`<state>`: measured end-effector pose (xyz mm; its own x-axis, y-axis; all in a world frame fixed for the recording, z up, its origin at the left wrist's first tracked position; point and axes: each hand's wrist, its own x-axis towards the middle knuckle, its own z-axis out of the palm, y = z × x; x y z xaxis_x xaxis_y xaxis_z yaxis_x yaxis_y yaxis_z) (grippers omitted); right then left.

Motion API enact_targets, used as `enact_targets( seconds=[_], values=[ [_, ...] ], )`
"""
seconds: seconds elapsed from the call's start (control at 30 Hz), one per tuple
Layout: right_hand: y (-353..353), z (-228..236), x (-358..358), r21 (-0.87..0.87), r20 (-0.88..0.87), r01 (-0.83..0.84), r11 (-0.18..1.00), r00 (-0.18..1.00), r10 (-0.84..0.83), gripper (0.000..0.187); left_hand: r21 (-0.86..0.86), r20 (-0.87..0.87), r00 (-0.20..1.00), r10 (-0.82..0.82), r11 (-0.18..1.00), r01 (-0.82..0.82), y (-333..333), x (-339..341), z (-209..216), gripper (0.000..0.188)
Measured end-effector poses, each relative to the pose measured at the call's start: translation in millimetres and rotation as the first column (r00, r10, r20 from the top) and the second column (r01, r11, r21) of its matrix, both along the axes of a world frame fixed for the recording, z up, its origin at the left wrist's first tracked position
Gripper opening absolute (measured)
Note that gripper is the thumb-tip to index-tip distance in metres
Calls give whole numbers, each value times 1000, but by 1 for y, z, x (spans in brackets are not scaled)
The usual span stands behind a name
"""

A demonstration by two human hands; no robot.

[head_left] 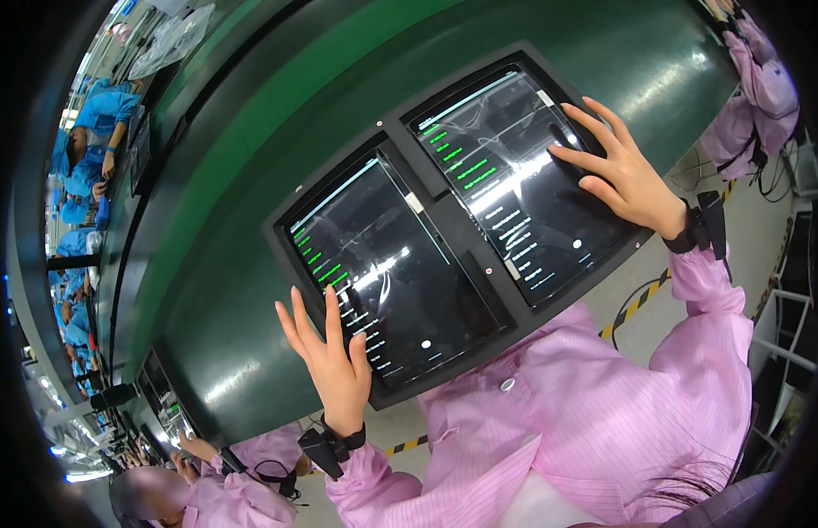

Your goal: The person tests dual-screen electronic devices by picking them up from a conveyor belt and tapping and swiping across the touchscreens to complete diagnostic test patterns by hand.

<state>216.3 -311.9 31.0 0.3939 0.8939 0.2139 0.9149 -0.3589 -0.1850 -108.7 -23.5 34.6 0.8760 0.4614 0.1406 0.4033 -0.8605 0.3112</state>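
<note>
Two tablets lie side by side in a black tray (pixel 444 204) on the green bench. Dark screens with lists of green and white text lines show on both the left tablet (pixel 409 304) and the right tablet (pixel 514 114). My left hand (pixel 334 370) is over the lower left edge of the left tablet, fingers spread, its fingertips at the text list. Over the right edge of the right tablet is my right hand (pixel 624 172), fingers apart, the index fingertip at the screen. Neither hand holds anything. Black bands circle both wrists.
The green bench (pixel 242 378) runs under the tray. Further left along it, a person in pink (pixel 224 502) works at another device (pixel 163 396). Several people in blue (pixel 101 114) sit across the line. Another pink sleeve (pixel 765 79) shows at upper right. Yellow-black tape (pixel 642 304) marks the floor.
</note>
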Motion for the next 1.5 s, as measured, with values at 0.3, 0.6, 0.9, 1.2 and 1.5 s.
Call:
enact_targets(
  seconds=[0.3, 0.6, 0.9, 1.2, 1.5],
  values=[
    [6, 3, 0, 26, 20, 11, 1000, 1000, -11, 41, -8, -77, 997, -26, 1000, 26, 7, 0, -1, 55],
    [20, 16, 0, 47, 2, -17, 999, 1000, 17, 59, 18, 15, 999, -48, 999, 48, 17, 6, 2, 75],
    [43, 11, -2, -178, -59, -187, 966, 982, 179, 114, -43, -160, 961, -224, 975, 220, 23, 39, 11, 118],
    [37, 2, 5, 53, 81, -263, 963, 963, 259, 43, -116, 327, 945, 27, 993, 12, 12, 32, -4, 33],
    [3, 11, 6, -26, -14, -162, 987, 987, 161, 42, -402, 398, 819, 413, 881, -249, 31, 20, -23, 57]
  ],
)
